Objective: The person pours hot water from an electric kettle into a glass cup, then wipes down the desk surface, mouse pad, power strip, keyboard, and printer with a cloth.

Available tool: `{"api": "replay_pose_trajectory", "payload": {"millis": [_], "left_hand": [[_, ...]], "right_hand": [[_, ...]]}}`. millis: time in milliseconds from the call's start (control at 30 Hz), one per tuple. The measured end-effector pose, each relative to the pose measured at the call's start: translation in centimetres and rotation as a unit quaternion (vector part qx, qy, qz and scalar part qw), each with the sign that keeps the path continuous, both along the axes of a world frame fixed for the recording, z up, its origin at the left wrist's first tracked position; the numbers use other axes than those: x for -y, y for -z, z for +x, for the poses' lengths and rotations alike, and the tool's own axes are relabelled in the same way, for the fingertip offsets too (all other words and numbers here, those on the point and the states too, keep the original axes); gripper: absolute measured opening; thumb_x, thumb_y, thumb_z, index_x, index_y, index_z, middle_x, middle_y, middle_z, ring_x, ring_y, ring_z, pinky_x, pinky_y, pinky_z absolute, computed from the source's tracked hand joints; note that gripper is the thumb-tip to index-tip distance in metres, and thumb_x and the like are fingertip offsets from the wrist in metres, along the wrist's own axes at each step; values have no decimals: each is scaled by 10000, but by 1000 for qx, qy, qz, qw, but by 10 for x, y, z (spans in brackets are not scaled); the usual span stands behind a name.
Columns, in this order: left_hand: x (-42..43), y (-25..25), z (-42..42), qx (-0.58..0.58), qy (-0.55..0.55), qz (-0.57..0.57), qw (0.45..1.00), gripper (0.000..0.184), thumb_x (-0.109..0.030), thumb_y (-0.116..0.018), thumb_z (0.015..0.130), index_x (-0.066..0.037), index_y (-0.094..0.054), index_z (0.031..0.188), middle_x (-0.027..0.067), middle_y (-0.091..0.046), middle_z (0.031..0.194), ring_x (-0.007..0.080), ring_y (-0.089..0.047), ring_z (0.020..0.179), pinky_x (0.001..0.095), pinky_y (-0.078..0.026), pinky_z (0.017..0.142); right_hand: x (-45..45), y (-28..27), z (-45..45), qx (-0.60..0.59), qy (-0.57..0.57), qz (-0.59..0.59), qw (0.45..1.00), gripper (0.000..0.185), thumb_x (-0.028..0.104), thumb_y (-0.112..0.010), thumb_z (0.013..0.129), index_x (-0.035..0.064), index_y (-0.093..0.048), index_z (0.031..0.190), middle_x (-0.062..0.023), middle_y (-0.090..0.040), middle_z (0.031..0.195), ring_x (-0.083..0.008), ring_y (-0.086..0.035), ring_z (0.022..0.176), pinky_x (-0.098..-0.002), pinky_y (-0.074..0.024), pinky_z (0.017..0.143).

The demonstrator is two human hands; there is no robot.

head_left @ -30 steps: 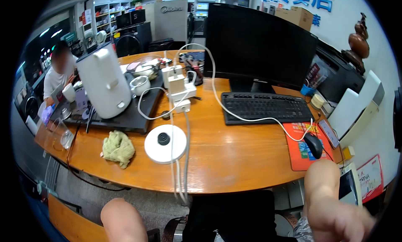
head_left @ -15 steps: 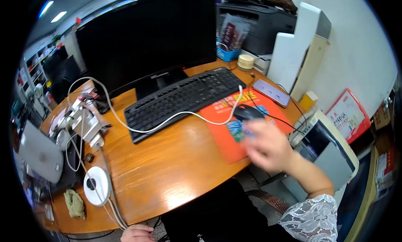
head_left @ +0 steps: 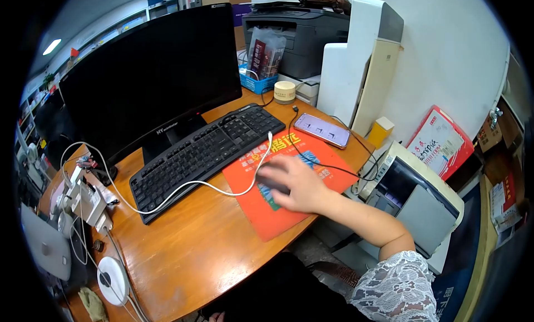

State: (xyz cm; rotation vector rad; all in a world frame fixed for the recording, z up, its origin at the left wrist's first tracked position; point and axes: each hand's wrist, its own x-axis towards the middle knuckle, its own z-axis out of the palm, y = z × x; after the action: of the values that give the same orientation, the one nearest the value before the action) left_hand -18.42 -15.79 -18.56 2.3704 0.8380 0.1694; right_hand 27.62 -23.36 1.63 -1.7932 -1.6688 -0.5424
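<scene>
My right hand (head_left: pixel 295 184) is over the black mouse (head_left: pixel 273 184) on the red mouse pad (head_left: pixel 272 219), its fingers curved around the mouse. A white cable (head_left: pixel 207 183) runs across the black keyboard (head_left: pixel 206 158), and its plug end lies on the pad's upper part. To the right of the keyboard a phone (head_left: pixel 322 130) lies with its screen lit. Only a few fingertips of my left hand (head_left: pixel 217 317) show at the bottom edge; what they hold, if anything, is hidden.
A dark monitor (head_left: pixel 153 80) stands behind the keyboard. At the left are a power strip (head_left: pixel 89 202), a white round base (head_left: pixel 112 280), a kettle (head_left: pixel 45 244) and a cloth (head_left: pixel 93 304). Printers (head_left: pixel 308 35) stand behind and at the right.
My right hand has moved from beside the mouse onto it. The view has shifted right, and my left hand has mostly left the frame at the bottom.
</scene>
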Motion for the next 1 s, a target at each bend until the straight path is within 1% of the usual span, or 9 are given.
{"api": "replay_pose_trajectory", "payload": {"millis": [67, 267, 367, 533, 600, 667, 800, 933, 1000], "left_hand": [[7, 8, 8, -28, -16, 18, 999, 532, -269, -648, 824, -82, -484, 1295, 212, -391, 1363, 404, -410, 1211, 445, -367, 990], [2, 20, 24, -67, -46, 16, 997, 683, -353, -654, 811, -99, -378, 1382, 218, -211, 1474, 399, -203, 1349, 494, -231, 1074], [-3, 30, 20, -90, -94, 42, 991, 760, -420, -643, 810, -99, -313, 1415, 225, -187, 1483, 409, -189, 1355, 495, -212, 1081], [-19, 27, 14, -135, -191, -98, 967, 941, -560, -628, 768, -52, -209, 1440, 268, -171, 1473, 428, -180, 1353, 491, -194, 1091], [-21, 33, 10, -132, -213, -110, 962, 979, -580, -636, 748, -40, -199, 1439, 281, -178, 1466, 434, -190, 1348, 490, -195, 1092], [-24, 38, 8, -135, -207, -119, 962, 1009, -597, -634, 736, -37, -180, 1441, 295, -189, 1455, 444, -208, 1337, 481, -209, 1091], [-23, 30, 9, -120, -213, -147, 959, 1035, -610, -626, 732, -35, -144, 1445, 320, -211, 1434, 459, -241, 1317, 463, -242, 1084], [-24, 44, 4, -106, -213, -166, 957, 1043, -624, -613, 732, -44, -127, 1450, 333, -209, 1428, 461, -248, 1313, 451, -263, 1078], [-25, 39, 7, -102, -209, -171, 957, 1041, -628, -609, 732, -50, -127, 1451, 333, -211, 1427, 461, -250, 1313, 452, -267, 1077]], "right_hand": [[0, 0, -5, -10, -35, -24, 999, 411, 187, -663, 729, 127, -580, 1127, -153, -511, 1153, -334, -533, 939, -408, -459, 816], [-1, 0, -5, -28, 38, -43, 998, 435, 176, -669, 719, 119, -574, 1139, -160, -467, 1242, -348, -496, 1047, -418, -426, 891], [-2, -4, -10, -37, 54, -44, 997, 438, 177, -672, 716, 136, -577, 1142, -159, -467, 1249, -345, -486, 1089, -421, -423, 903], [-4, -3, -14, -30, 140, -56, 988, 446, 179, -664, 717, 135, -580, 1153, -160, -488, 1216, -353, -505, 1050, -426, -428, 897], [-2, -6, -13, -28, 86, -60, 994, 443, 168, -663, 713, 133, -591, 1149, -148, -504, 1210, -343, -512, 1048, -420, -430, 896], [-1, -12, -15, -41, -9, -84, 996, 438, 157, -662, 710, 133, -599, 1143, -135, -518, 1209, -332, -520, 1048, -412, -430, 899], [-5, -9, -15, -39, 130, -51, 989, 436, 157, -647, 719, 131, -595, 1152, -131, -523, 1211, -324, -521, 1054, -403, -432, 898], [-5, -15, -22, -26, 45, -78, 996, 425, 152, -643, 706, 132, -609, 1129, -147, -531, 1187, -342, -525, 1023, -414, -441, 874], [-6, -9, -17, -28, 117, -62, 991, 420, 148, -642, 698, 142, -614, 1118, -151, -528, 1196, -353, -523, 1020, -411, -443, 872]]}}
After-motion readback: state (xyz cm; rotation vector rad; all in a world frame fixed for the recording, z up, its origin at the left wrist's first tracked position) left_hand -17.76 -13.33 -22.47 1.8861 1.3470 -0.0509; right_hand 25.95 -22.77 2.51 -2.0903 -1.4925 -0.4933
